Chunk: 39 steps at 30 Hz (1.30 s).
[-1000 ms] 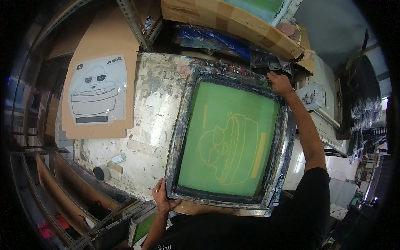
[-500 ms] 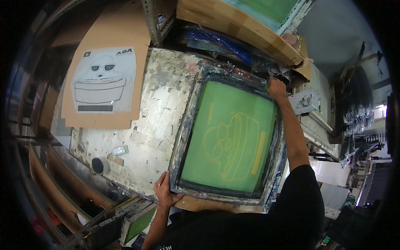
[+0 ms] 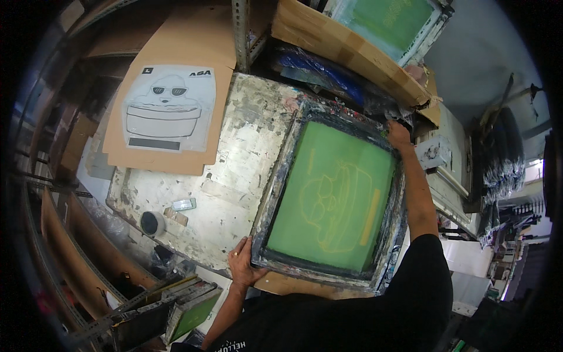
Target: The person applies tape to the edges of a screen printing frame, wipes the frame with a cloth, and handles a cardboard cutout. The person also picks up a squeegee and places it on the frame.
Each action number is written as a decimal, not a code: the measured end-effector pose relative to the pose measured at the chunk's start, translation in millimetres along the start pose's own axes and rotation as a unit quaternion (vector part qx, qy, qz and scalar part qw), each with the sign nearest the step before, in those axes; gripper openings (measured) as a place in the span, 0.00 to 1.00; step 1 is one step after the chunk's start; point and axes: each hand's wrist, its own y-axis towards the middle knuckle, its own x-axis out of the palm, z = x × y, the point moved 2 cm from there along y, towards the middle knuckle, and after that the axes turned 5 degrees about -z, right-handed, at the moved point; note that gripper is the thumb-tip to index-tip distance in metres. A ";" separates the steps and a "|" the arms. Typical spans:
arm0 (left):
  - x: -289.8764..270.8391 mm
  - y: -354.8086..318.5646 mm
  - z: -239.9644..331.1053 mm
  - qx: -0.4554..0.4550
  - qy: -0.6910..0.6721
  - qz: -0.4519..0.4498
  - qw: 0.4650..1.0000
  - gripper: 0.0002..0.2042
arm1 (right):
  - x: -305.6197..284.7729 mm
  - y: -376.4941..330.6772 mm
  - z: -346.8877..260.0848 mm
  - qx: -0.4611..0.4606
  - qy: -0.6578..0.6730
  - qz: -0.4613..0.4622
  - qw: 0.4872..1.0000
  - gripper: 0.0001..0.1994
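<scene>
A screen-printing frame (image 3: 274, 202), its rim dark and paint-crusted, lies on a worn, paint-spotted table. Its green mesh (image 3: 352, 176) carries a pale yellow outline drawing, turned sideways. At the near left corner, my left hand (image 3: 243, 267) grips the frame, thumb along the near edge and fingers on the left side. My right hand (image 3: 400, 136) is closed over the far right corner; its fingertips are partly hidden. To the left, a clear film (image 3: 167, 108) printed with a black line drawing of a figure wearing sunglasses rests on brown cardboard (image 3: 202, 141).
A roll of tape (image 3: 152, 223) and a small clear case (image 3: 184, 204) sit on the table (image 3: 229, 170) at the left. A cardboard box (image 3: 352, 50) and another green screen (image 3: 387, 23) stand beyond. More screens (image 3: 190, 317) lean at the lower left. A metal post (image 3: 241, 35) rises behind the table.
The view has swung a little, so nearly everything sits farther right in the picture. Both hands keep their hold on the frame's corners; the frame shows no clear movement on the table.
</scene>
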 end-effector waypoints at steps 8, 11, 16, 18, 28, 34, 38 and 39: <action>-2.6 0.7 3.4 0.003 -0.001 -0.002 1.000 0.52 | 9.9 0.1 3.7 0.043 -0.037 0.002 0.998 0.22; -0.4 0.7 2.8 0.003 0.003 -0.006 1.000 0.53 | 14.7 -0.9 11.6 0.045 -0.042 0.042 0.997 0.23; 2.1 -1.2 -0.4 -0.006 0.006 -0.011 1.000 0.53 | 6.5 -2.3 -9.5 0.071 -0.034 0.018 0.997 0.22; 2.0 -1.8 0.1 -0.009 0.008 -0.019 1.000 0.53 | 5.1 -2.4 -16.7 0.095 -0.025 0.008 0.995 0.22; 6.2 -2.2 -3.8 0.001 0.004 -0.001 1.000 0.53 | -1.8 -7.8 -55.1 0.086 -0.127 0.124 0.980 0.18; 2.8 0.9 3.2 0.015 0.004 0.002 1.000 0.51 | -12.5 25.9 -155.7 -0.020 0.030 0.114 0.993 0.17; -1.7 -1.3 0.1 0.002 0.008 -0.001 1.000 0.52 | -3.2 68.3 -204.3 0.022 0.035 0.008 0.999 0.15; -4.1 -0.4 0.8 0.004 0.008 -0.004 1.000 0.52 | 0.6 76.0 -205.9 0.044 0.039 -0.010 0.998 0.15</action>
